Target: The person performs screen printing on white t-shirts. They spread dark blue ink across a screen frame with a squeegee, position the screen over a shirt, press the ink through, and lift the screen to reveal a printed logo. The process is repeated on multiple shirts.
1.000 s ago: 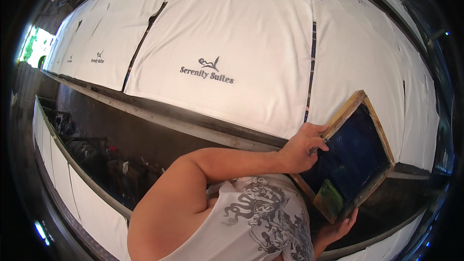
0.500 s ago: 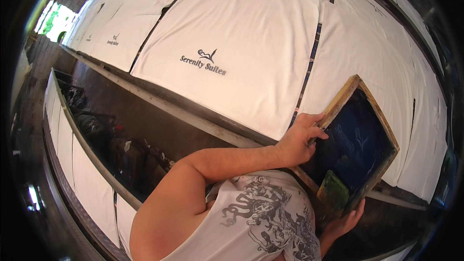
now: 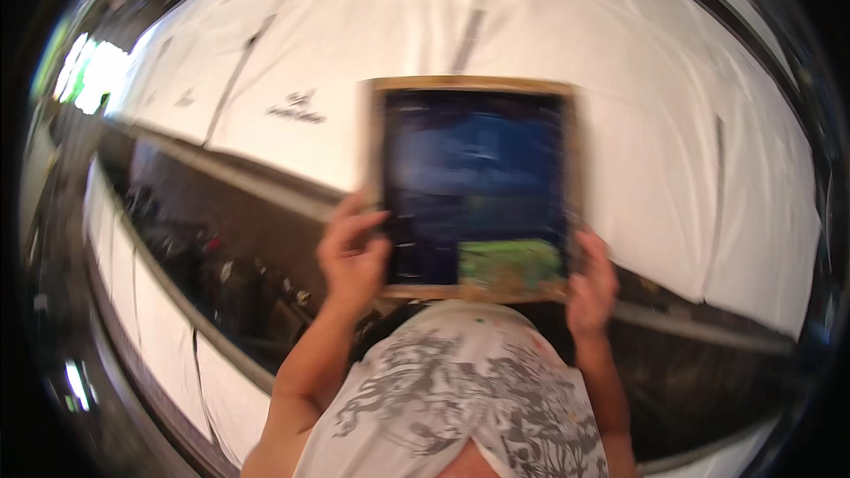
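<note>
Between my two hands is a wooden-framed printing screen (image 3: 478, 146) with dark blue mesh, held in front of my body. My left hand (image 3: 352, 257) grips its left side low down, thumb over the frame. At the lower right side, my right hand (image 3: 591, 288) is closed round the frame's edge. A green squeegee-like block (image 3: 511, 267) rests inside the frame at its bottom right. Behind it lies a white cloth (image 3: 336, 44) with a dark printed emblem, blurred by motion.
More white cloths (image 3: 646, 150) cover the long table beyond the screen. A rail (image 3: 239, 173) runs along the table's near edge. Across the dark aisle at left stands another table with white cloths (image 3: 146, 319). Dark clutter (image 3: 239, 274) lies low in the aisle.
The screen has swung left and turned from tilted to nearly square in front of me. Both hands have moved left with it, and my body now faces the table more directly.
</note>
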Available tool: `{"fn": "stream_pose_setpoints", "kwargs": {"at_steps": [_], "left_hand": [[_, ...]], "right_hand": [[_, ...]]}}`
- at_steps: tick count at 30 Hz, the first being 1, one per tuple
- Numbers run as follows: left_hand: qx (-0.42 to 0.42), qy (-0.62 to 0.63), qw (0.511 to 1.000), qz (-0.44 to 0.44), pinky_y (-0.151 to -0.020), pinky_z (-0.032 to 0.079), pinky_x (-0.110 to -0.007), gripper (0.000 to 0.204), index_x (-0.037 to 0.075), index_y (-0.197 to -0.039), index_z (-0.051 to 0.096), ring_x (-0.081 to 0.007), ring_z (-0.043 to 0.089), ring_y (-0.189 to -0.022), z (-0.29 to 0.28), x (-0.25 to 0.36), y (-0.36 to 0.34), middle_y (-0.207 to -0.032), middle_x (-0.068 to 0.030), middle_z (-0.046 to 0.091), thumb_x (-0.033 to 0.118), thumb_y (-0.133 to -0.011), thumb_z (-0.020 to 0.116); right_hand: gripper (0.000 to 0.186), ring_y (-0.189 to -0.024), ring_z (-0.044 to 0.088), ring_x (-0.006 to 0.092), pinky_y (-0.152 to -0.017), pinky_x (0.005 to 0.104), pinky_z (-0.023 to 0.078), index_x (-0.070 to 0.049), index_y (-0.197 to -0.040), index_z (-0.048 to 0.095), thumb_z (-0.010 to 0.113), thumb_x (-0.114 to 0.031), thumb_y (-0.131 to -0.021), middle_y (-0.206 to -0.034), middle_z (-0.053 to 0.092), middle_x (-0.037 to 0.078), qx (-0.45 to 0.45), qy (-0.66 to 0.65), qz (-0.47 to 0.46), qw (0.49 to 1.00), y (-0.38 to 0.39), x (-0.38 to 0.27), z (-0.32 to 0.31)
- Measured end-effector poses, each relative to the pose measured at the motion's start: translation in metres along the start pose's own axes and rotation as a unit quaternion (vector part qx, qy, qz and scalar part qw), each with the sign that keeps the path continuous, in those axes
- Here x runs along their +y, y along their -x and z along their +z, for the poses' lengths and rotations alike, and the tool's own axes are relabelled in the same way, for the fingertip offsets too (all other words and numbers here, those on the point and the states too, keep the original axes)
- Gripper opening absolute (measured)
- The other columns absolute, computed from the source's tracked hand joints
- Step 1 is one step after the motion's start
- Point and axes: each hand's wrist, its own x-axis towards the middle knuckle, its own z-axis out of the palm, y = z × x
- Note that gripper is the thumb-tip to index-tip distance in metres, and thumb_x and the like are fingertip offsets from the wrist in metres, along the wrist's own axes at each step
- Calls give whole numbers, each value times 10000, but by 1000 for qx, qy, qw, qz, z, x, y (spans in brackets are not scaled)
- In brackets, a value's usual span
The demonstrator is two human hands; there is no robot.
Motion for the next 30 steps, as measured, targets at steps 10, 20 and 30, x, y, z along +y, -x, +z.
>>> {"fn": "stream_pose_setpoints", "kwargs": {"at_steps": [10, 20, 30], "left_hand": [[18, -5, 1000, -3, -1239, 554, -406, 414, -79, -1307, 768, -294, 665, -1486, -105, -35, -24, -1735, -259, 584, -201, -919, 690], [-31, -75, 992, -98, -1001, 657, -340, 507, -80, -1414, 751, -248, 785, -1235, -89, -68, -80, -1670, -243, 642, -150, -913, 715], [71, 169, 977, -105, -1223, 563, -405, 897, -104, -1719, 464, -283, 627, -1526, -14, -8, -56, -1737, -255, 554, -178, -859, 705]], "right_hand": [[690, -1714, 338, 415, -1396, 515, 231, -78, -1645, 644, 787, -209, -983, -1790, 374, 311, -175, -145, 29, 973, -32, -19, 68], [679, -1675, 400, 332, -1368, 476, 315, -44, -1655, 620, 751, -262, -1026, -1808, 377, 273, -130, -38, 36, 990, -23, -46, 65], [810, -1699, 388, 427, -1415, 563, 270, 170, -1652, 481, 685, -308, -1030, -1799, 408, 339, -67, -122, -9, 990, -70, -27, 43]]}}
